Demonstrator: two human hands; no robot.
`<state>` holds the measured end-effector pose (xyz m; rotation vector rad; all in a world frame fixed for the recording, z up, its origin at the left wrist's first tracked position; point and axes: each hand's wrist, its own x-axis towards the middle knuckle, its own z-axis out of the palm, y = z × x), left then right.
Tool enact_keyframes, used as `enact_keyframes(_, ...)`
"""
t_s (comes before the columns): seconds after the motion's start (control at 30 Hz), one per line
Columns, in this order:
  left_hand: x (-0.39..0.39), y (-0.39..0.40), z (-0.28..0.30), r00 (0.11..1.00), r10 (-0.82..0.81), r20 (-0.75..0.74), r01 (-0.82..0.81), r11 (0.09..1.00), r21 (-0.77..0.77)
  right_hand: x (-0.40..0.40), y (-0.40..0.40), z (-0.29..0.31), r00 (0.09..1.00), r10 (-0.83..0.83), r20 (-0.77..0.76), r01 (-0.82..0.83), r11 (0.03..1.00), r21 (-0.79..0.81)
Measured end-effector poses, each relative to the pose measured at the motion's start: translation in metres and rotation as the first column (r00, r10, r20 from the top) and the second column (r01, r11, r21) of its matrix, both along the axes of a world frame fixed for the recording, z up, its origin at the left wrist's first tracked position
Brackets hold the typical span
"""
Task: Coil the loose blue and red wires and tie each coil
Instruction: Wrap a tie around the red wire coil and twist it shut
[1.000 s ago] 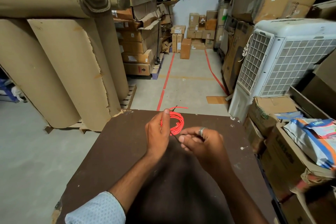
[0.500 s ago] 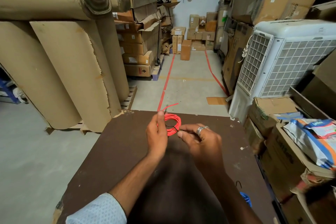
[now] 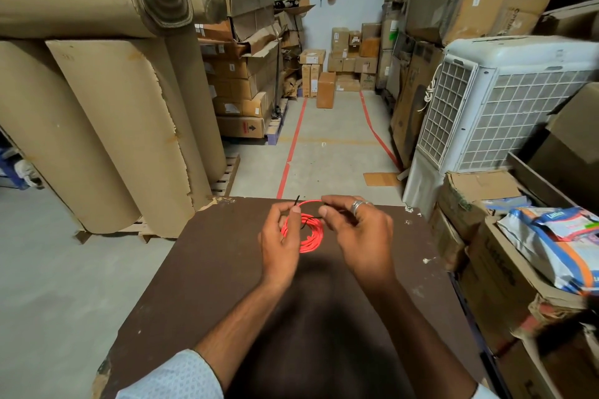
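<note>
A small coil of red wire (image 3: 308, 236) hangs just above the far part of the dark brown table (image 3: 207, 272). My left hand (image 3: 279, 241) pinches the coil's left side, thumb and forefinger closed on it. My right hand (image 3: 358, 232), a ring on one finger, pinches a thin black tie (image 3: 308, 220) that crosses the coil; one black end sticks up above my left fingers. A loose red end arcs over the top between both hands. No blue wire shows in this view.
Big cardboard rolls (image 3: 107, 126) stand on pallets to the left. A white air cooler (image 3: 505, 100) and open cartons with packets (image 3: 551, 233) crowd the right side. An aisle with red floor tape (image 3: 291, 152) runs ahead to stacked boxes.
The view has tilted up a little. Both hands have kept the coil; the right hand has drawn the black tie across it and the loose red end now arcs over the top.
</note>
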<state>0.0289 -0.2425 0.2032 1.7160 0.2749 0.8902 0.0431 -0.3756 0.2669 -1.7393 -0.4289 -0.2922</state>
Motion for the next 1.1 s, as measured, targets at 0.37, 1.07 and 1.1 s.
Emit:
enact_keyframes(0.37,-0.007,0.001,0.022,0.997,-0.007,0.079,-0.013,0.97,0.242,0.019,-0.01,0.011,0.94,0.181,-0.29,-0.098,0.956,0.277)
enact_keyframes(1.07,-0.02,-0.007,0.034,0.989,-0.119,0.086,0.069,0.894,0.442,0.012,-0.015,0.016,0.947,0.2,-0.251,-0.137,0.959,0.249)
enact_keyframes(1.1,-0.02,-0.007,0.033,0.989,-0.125,0.082,0.076,0.892,0.447,0.012,-0.015,0.016,0.945,0.205,-0.256,-0.139,0.957,0.254)
